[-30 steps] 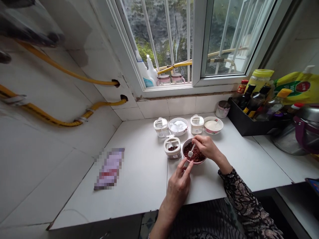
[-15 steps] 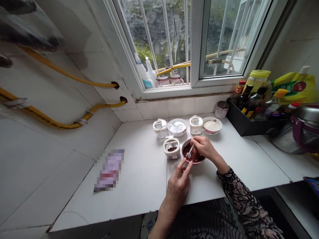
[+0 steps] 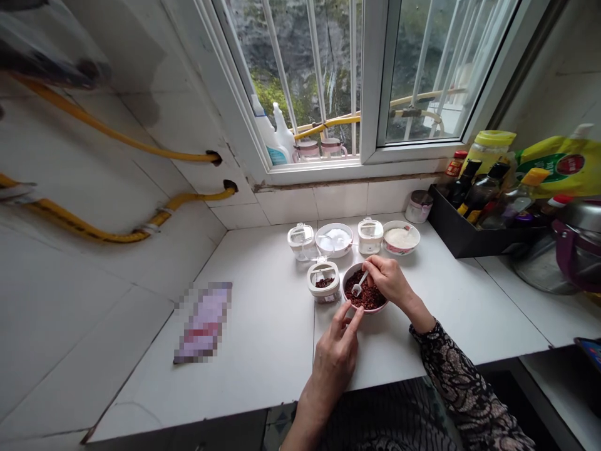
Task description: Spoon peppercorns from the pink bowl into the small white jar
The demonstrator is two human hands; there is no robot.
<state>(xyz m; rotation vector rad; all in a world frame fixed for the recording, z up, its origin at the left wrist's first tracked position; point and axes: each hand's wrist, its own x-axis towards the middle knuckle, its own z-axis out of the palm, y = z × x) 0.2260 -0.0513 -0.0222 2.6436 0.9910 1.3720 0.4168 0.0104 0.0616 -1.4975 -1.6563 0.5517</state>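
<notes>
A white-and-pink bowl (image 3: 372,311) of dark reddish-brown dried peppercorn-like bits stands on the counter before me. My right hand (image 3: 387,279) is closed round the handle of a small white spoon (image 3: 357,288), whose bowl end rests on the bits. From the near side, my left hand (image 3: 339,346) touches the bowl's rim with outstretched, parted fingertips. Just left of the bowl stands a clear seasoning jar (image 3: 323,289) with a pale-rimmed lid, some of the same dark bits inside. The palm side of my left hand is hidden.
Behind are two more seasoning jars (image 3: 301,243) (image 3: 370,236), a bowl of white grains (image 3: 334,240) and a bowl of cream-coloured grains (image 3: 400,238). A black box of bottles (image 3: 479,235) and a metal pot (image 3: 549,269) stand right. A blurred purple packet (image 3: 205,322) lies left.
The spoon has shifted slightly within the bowl, and its tip now shows more clearly over the bits. My left fingertips stay at the rim. The view has moved slightly.
</notes>
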